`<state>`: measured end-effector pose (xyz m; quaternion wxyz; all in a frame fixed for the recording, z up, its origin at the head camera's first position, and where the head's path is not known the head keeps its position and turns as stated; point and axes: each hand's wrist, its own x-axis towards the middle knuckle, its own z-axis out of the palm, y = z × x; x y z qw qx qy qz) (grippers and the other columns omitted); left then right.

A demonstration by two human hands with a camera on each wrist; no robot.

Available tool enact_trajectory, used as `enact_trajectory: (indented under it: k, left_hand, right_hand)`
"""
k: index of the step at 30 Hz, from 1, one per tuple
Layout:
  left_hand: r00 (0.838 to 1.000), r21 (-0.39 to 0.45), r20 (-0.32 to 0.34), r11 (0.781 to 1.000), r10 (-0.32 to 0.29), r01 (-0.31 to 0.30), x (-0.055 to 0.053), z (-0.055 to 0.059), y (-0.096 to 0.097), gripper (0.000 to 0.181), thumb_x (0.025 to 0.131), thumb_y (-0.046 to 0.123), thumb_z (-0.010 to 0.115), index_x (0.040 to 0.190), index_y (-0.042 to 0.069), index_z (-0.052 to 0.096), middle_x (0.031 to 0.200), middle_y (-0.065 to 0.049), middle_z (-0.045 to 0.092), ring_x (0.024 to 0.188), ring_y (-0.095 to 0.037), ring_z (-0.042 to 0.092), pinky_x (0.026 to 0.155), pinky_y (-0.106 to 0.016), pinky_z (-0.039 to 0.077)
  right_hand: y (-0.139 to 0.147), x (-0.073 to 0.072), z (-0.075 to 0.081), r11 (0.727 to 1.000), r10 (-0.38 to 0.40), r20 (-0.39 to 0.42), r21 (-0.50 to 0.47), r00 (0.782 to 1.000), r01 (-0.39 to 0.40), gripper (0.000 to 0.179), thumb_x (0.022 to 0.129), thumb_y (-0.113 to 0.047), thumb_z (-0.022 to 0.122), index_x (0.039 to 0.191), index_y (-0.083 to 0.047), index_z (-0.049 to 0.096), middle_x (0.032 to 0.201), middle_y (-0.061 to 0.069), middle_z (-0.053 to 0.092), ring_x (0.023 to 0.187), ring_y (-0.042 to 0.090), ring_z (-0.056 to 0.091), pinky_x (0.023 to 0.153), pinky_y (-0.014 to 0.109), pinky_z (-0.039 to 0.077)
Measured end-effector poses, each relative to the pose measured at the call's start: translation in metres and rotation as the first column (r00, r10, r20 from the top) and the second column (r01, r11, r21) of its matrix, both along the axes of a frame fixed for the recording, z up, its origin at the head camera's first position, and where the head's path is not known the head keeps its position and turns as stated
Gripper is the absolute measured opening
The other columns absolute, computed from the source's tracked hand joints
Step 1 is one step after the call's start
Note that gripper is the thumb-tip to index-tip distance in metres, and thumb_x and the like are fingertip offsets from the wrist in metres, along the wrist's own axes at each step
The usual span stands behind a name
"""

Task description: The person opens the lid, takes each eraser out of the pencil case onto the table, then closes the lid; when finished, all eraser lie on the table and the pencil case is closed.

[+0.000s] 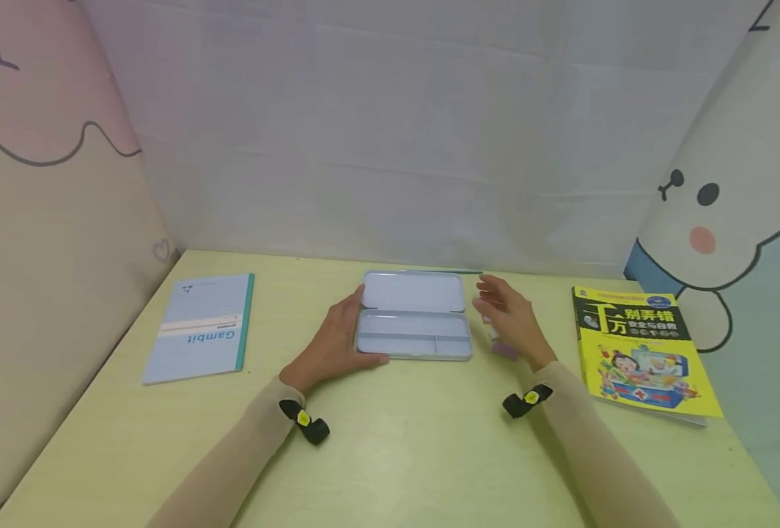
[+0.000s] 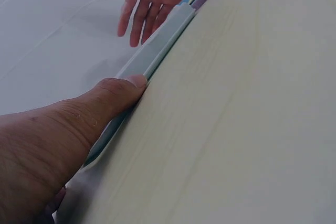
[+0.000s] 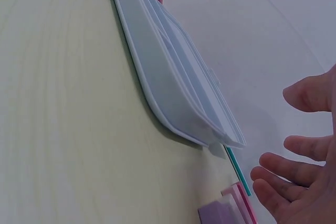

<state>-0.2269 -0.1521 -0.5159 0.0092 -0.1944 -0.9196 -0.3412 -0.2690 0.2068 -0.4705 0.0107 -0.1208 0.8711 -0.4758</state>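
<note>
A pale blue pencil case [image 1: 414, 323] lies on the table with its lid [image 1: 414, 290] folded back; its divided trays hold nothing. My left hand [image 1: 333, 345] is at the left end, its fingers straight along that side. In the left wrist view its thumb [image 2: 118, 90] rests on the case's front edge. My right hand [image 1: 512, 317] hovers right of the case, fingers spread and loosely bent with nothing between them. Below it are small purple and pink blocks [image 3: 218, 212], partly hidden in the head view. A thin green stick [image 1: 471, 272] lies behind the lid.
A white and blue notebook [image 1: 195, 330] with a teal spine lies at the left. At the right is a yellow and black book [image 1: 641, 359] with cartoon pictures. A pale cloth wall [image 1: 390, 147] stands right behind the table.
</note>
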Motion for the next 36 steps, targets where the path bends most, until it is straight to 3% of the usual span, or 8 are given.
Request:
enact_trajectory:
  k: [10, 16, 28, 36]
  left_hand:
    - [1.0, 0.044, 0.004, 0.999, 0.009, -0.009, -0.001, -0.001, -0.001, 0.142, 0.078, 0.05, 0.094, 0.173, 0.012, -0.004, 0.175, -0.021, 0.028, 0.16, -0.047, 0.031, 0.129, -0.063, 0.035]
    - [1.0, 0.039, 0.002, 0.999, 0.004, -0.004, -0.002, -0.002, 0.0, 0.142, 0.079, 0.05, 0.093, 0.173, 0.012, -0.005, 0.176, -0.02, 0.027, 0.161, -0.046, 0.03, 0.13, -0.063, 0.033]
    - [1.0, 0.052, -0.008, 0.999, 0.007, -0.006, -0.001, -0.002, 0.0, 0.141, 0.078, 0.05, 0.094, 0.173, 0.011, -0.003, 0.176, -0.021, 0.028, 0.159, -0.047, 0.031, 0.128, -0.064, 0.034]
    - [1.0, 0.06, 0.002, 0.998, 0.019, -0.019, -0.002, -0.002, 0.0, 0.146, 0.075, 0.051, 0.095, 0.173, 0.012, -0.005, 0.171, -0.019, 0.038, 0.158, -0.046, 0.035, 0.128, -0.063, 0.036]
  right_hand:
    - [-0.023, -0.023, 0.004, 0.999, 0.043, 0.146, -0.023, 0.988, -0.041, 0.073, 0.109, -0.04, 0.061, 0.17, -0.015, 0.029, 0.17, 0.021, 0.043, 0.157, 0.045, 0.043, 0.129, 0.063, 0.035]
    - [-0.029, -0.034, 0.004, 0.999, 0.002, 0.133, 0.037, 0.991, -0.007, 0.071, 0.109, -0.038, 0.06, 0.169, -0.013, 0.031, 0.167, 0.023, 0.047, 0.155, 0.045, 0.047, 0.128, 0.061, 0.037]
    - [-0.026, -0.04, 0.004, 0.998, -0.014, 0.136, -0.054, 0.991, 0.022, 0.064, 0.108, -0.026, 0.062, 0.166, -0.01, 0.039, 0.163, 0.023, 0.052, 0.153, 0.045, 0.048, 0.129, 0.06, 0.036]
    - [-0.025, -0.036, 0.015, 0.995, -0.028, 0.103, -0.087, 0.994, 0.037, 0.058, 0.11, -0.027, 0.059, 0.163, -0.012, 0.043, 0.16, 0.019, 0.056, 0.148, 0.042, 0.054, 0.11, 0.062, 0.053]
